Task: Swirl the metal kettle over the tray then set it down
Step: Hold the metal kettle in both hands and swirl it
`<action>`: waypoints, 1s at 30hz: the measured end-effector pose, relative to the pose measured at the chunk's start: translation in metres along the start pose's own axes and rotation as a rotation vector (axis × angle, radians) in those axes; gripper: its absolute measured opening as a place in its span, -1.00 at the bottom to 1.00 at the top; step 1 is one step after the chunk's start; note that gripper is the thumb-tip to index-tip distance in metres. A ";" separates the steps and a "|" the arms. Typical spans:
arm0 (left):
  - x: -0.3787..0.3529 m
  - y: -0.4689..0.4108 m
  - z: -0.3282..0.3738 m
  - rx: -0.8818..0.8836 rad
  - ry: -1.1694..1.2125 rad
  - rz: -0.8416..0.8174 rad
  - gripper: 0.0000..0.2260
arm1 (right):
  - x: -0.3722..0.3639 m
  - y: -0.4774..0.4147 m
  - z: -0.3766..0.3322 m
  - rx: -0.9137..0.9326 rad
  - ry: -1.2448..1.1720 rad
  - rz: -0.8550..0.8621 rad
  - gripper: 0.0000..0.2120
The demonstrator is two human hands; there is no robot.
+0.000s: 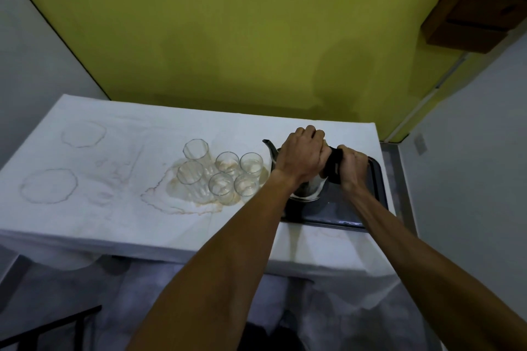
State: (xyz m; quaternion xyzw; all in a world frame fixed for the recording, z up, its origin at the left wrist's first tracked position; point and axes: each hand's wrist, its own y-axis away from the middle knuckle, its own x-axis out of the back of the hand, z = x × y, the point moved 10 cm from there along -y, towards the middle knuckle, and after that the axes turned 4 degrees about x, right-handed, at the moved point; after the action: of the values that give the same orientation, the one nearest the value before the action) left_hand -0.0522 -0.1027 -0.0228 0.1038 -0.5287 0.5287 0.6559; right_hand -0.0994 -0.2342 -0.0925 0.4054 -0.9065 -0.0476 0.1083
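The metal kettle [309, 186] is over the dark tray [342, 208] at the table's right end, its spout pointing left and away from me. My left hand [303, 155] is closed over the kettle's top and hides the lid. My right hand [353, 167] grips the kettle's black handle. Only the kettle's lower body and spout show. Whether its base touches the tray I cannot tell.
Several empty clear glasses [221, 174] stand close together just left of the tray on a stained, wet patch of the white tablecloth [114, 179]. Ring stains mark the cloth at the left. A green wall rises behind the table.
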 end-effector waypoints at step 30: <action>0.006 0.055 -0.022 0.296 0.344 0.025 -0.66 | 0.008 0.024 -0.015 0.108 0.533 -0.062 -0.64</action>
State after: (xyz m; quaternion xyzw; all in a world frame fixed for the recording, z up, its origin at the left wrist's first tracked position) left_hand -0.0841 -0.0613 -0.0500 0.1007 -0.3268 0.6186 0.7074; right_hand -0.1181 -0.2240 -0.0730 0.4365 -0.8342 0.1058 0.3200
